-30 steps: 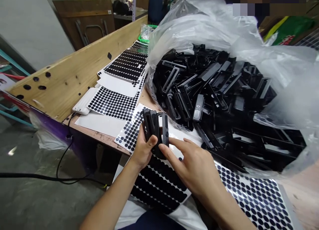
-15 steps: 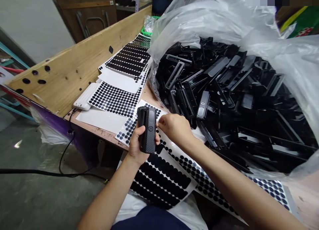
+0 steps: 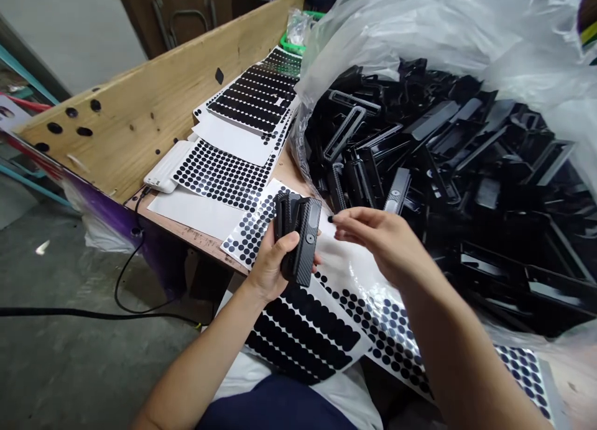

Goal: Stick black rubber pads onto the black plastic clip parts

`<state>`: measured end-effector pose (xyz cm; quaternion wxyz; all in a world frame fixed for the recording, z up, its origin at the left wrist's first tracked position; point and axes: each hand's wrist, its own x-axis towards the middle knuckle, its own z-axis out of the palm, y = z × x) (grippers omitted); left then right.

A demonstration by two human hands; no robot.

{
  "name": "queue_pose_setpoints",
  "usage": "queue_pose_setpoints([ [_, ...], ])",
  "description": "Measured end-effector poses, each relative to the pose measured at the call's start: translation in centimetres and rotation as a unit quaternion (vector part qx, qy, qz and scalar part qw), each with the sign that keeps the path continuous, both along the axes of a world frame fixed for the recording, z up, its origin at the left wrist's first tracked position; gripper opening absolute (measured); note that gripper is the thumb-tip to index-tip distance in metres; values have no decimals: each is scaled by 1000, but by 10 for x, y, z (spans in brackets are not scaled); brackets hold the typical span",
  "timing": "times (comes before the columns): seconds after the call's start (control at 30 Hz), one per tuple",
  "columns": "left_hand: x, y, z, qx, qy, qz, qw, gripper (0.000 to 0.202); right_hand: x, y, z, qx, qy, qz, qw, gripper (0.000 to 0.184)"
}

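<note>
My left hand (image 3: 273, 265) is closed around a small stack of black plastic parts (image 3: 298, 234), held upright above the table's near edge. My right hand (image 3: 377, 237) hovers just to the right of the stack, its fingertips pinching a small black round sticker (image 3: 330, 219). Under both hands lies a sticker sheet (image 3: 345, 281) with rows of black dots and a bare white patch where dots have been peeled off. A big clear plastic bag (image 3: 420, 38) holding many black plastic parts (image 3: 448, 163) fills the right side.
More sheets of black round and oblong stickers (image 3: 224, 175) lie on the table to the left, beside a white power bank (image 3: 163, 175) with a black cable. A wooden board (image 3: 153, 107) walls the table's far side. A green basket (image 3: 296, 45) sits at the back.
My right hand lifted off the sheet with a black dot sticker pinched in its fingertips. My left hand turned the stack of parts slightly and raised it.
</note>
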<state>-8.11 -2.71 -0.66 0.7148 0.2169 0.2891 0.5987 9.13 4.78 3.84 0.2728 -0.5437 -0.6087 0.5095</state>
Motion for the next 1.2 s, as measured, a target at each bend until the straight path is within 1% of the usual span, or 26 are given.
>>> queue_pose_setpoints([
  [0.03, 0, 0, -1, 2, 2, -4, 1000, 65, 4, -7, 5, -45, 76, -19, 996, 36],
  [0.07, 0, 0, -2, 2, 5, -8, 1000, 66, 5, -14, 11, -85, 131, -24, 987, 38],
  [0.13, 0, 0, -4, -2, 13, -13, 1000, 67, 2, -24, 21, -127, 164, -7, 978, 38],
  [0.2, 1, 0, -5, -9, 22, -15, 1000, 68, -5, -30, 27, -131, 166, 6, 977, 38],
  [0.27, 1, 0, -4, -16, 29, -11, 999, 70, -12, -32, 30, -124, 166, 18, 978, 39],
  [0.5, 2, -1, -1, -28, 28, -2, 999, 71, -17, -32, 28, -110, 158, 36, 981, 41],
  [0.73, 2, 0, -2, -24, 17, -8, 1000, 78, -17, -35, 30, -64, 120, 58, 989, 38],
  [0.83, 2, 0, -2, -22, 19, -9, 1000, 77, -18, -35, 34, -53, 95, 62, 992, 38],
  [0.93, 2, -1, -2, -14, 22, -6, 1000, 74, -18, -37, 38, -23, 48, 64, 997, 37],
  [1.03, 2, -1, -1, -10, 22, -3, 1000, 74, -19, -41, 40, 36, -2, 67, 997, 35],
  [1.1, 2, -1, 0, -10, 20, -2, 1000, 72, -20, -45, 41, 90, -37, 69, 993, 29],
  [1.2, 2, 0, 0, -6, 18, 2, 1000, 65, -24, -50, 36, 170, -81, 34, 981, 19],
])
